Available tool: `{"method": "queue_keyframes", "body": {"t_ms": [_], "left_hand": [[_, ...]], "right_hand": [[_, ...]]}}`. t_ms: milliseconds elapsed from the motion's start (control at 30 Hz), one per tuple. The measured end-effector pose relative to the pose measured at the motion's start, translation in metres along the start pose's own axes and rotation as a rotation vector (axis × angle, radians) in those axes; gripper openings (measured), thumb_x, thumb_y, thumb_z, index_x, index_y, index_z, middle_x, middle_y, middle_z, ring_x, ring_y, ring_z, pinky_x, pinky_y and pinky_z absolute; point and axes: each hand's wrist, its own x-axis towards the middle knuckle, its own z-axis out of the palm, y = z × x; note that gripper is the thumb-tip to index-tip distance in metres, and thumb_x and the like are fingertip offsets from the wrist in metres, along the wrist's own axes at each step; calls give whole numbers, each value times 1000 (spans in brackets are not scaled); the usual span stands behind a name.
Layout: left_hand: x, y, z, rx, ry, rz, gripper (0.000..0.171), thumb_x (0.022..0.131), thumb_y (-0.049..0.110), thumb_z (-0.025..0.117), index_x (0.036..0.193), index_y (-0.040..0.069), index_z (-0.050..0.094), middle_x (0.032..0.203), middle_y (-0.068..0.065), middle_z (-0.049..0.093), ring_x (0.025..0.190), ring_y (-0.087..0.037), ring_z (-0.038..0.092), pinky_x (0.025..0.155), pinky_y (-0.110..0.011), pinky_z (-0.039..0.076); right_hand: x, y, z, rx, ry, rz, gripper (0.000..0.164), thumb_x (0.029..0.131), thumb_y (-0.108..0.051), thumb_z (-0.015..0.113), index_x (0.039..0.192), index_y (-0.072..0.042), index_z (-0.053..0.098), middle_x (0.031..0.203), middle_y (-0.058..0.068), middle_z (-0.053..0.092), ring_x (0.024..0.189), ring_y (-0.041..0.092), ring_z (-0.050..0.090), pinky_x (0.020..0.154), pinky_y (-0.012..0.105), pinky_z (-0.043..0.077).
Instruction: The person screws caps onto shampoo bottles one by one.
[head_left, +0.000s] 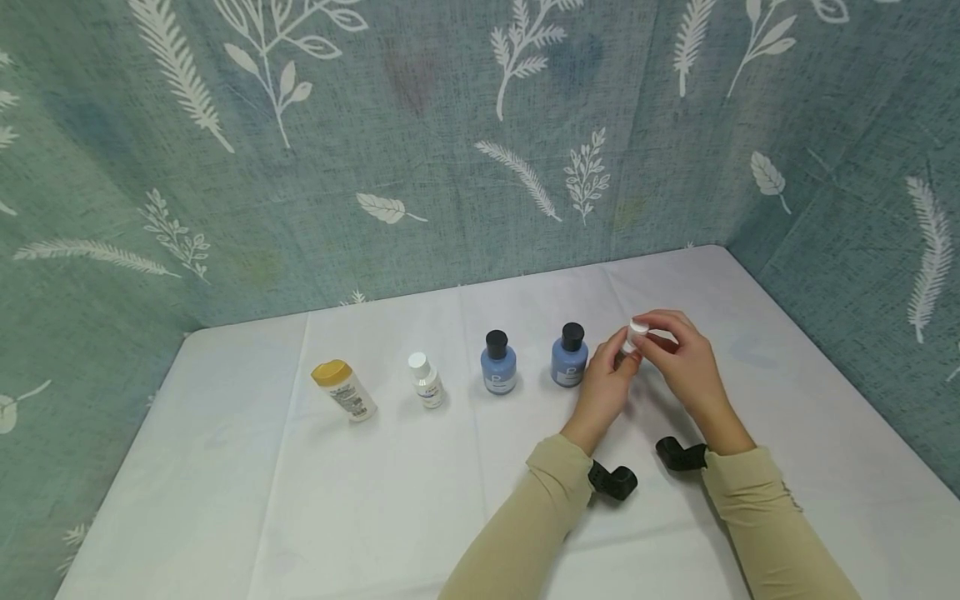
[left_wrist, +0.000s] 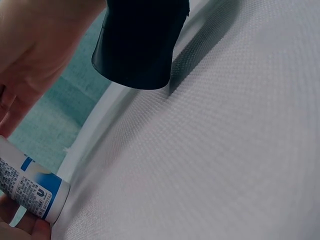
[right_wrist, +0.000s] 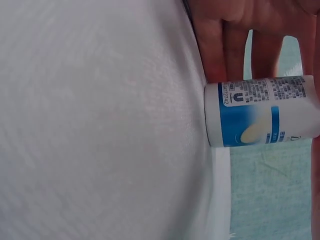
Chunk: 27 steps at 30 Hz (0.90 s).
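A small white bottle with a blue-and-white printed label is between both hands on the right side of the table. My left hand grips it from the left, while the fingers of my right hand pinch its white top. In the left wrist view the bottle has fingers close to its base. The right wrist view shows the label of the bottle and its base right at the cloth. Its top end is hidden there by the hand.
Left of the hands, a row holds two blue bottles with black caps, a white bottle and a white bottle with a yellow cap. Patterned green fabric hangs behind the white-covered table.
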Motion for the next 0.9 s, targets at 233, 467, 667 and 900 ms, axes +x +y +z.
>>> {"method": "queue_keyframes", "body": {"t_ms": [233, 467, 667, 900], "left_hand": [[-1, 1, 0, -7, -4, -16, 41, 94, 32, 52, 134, 32, 47, 111, 5, 54, 92, -5, 49, 81, -22, 42], [-1, 1, 0, -32, -19, -21, 43, 93, 36, 51, 136, 31, 45, 123, 4, 52, 99, -4, 50, 86, -22, 42], [0, -1, 1, -35, -19, -24, 42, 94, 36, 51, 135, 34, 45, 123, 4, 52, 100, -5, 51, 86, -23, 43], [0, -1, 1, -55, -19, -30, 43, 94, 34, 51, 135, 33, 44, 121, 3, 52, 96, -4, 53, 83, -22, 44]], "right_hand": [[5, 20, -2, 9, -29, -2, 33, 88, -23, 62, 119, -12, 60, 123, 0, 52, 107, 0, 49, 85, 10, 41], [0, 4, -13, 146, -150, 16, 37, 92, -16, 57, 128, -10, 54, 129, 10, 54, 111, 5, 52, 83, 12, 44], [0, 8, -13, 125, -152, 39, 35, 92, -20, 57, 126, -12, 56, 126, 7, 56, 111, 3, 51, 83, 12, 43], [4, 24, -7, 106, -85, 57, 36, 89, -27, 60, 123, -14, 58, 124, 2, 57, 110, 3, 52, 84, 12, 44]]}}
